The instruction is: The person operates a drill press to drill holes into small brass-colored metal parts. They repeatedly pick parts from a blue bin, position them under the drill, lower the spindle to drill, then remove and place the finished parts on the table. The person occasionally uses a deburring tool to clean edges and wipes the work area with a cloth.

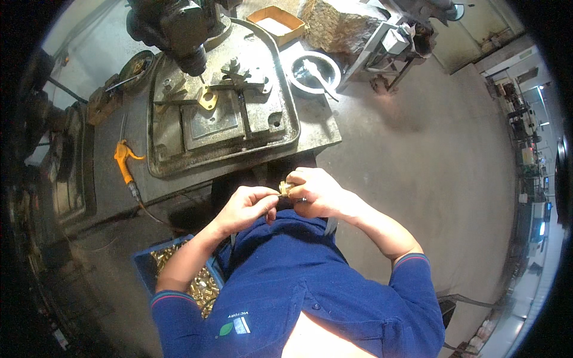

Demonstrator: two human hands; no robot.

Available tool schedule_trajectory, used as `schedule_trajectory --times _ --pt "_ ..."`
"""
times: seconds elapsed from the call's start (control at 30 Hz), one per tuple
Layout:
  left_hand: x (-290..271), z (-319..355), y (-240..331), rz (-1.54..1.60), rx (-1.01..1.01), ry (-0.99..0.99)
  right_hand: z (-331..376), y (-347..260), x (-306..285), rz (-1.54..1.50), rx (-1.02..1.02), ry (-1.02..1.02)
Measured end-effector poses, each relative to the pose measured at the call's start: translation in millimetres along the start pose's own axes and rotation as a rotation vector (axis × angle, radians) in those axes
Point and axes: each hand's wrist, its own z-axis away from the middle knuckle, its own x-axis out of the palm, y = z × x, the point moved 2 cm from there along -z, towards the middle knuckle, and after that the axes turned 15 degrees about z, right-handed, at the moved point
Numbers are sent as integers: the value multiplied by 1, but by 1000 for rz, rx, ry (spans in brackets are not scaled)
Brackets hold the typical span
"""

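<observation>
In front of my waist, my right hand (313, 190) is closed on a small brass fitting (284, 188). My left hand (249, 207) meets it from the left, thumb and forefinger pinched together at the fitting's edge. Whatever thin thing those left fingertips hold is too small to name. A little silvery metal shows under the right fingers, mostly hidden. Beyond the hands stands a drilling machine (194, 62) over a worn metal table (161, 143). A yellow brass flange-shaped piece (208, 99) sits under the drill, among clamps.
Below my left forearm stands a blue crate (143, 268) holding many brass parts (203, 289). An orange air gun (124, 161) with a hose lies left on the bench. A white bowl (290, 70) with a brush-like tool and a shallow yellowish box (292, 22) stand behind.
</observation>
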Motion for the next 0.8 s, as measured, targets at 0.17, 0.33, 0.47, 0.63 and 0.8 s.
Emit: schedule_trajectory --times 0.17,0.33,0.47,0.63,0.8 --pt "-7 -1 -7 224 -143 -52 0 -2 3 62 -31 26" --pt "-8 -3 -8 -162 -7 41 3 -12 3 -327 86 -210" --pt "0 -1 -3 -774 513 46 0 -11 -13 -788 149 -214" --pt "11 1 13 -619 366 107 -7 33 21 -1038 376 -152" --pt "1 -1 10 -618 387 143 3 12 22 -1136 320 -372"
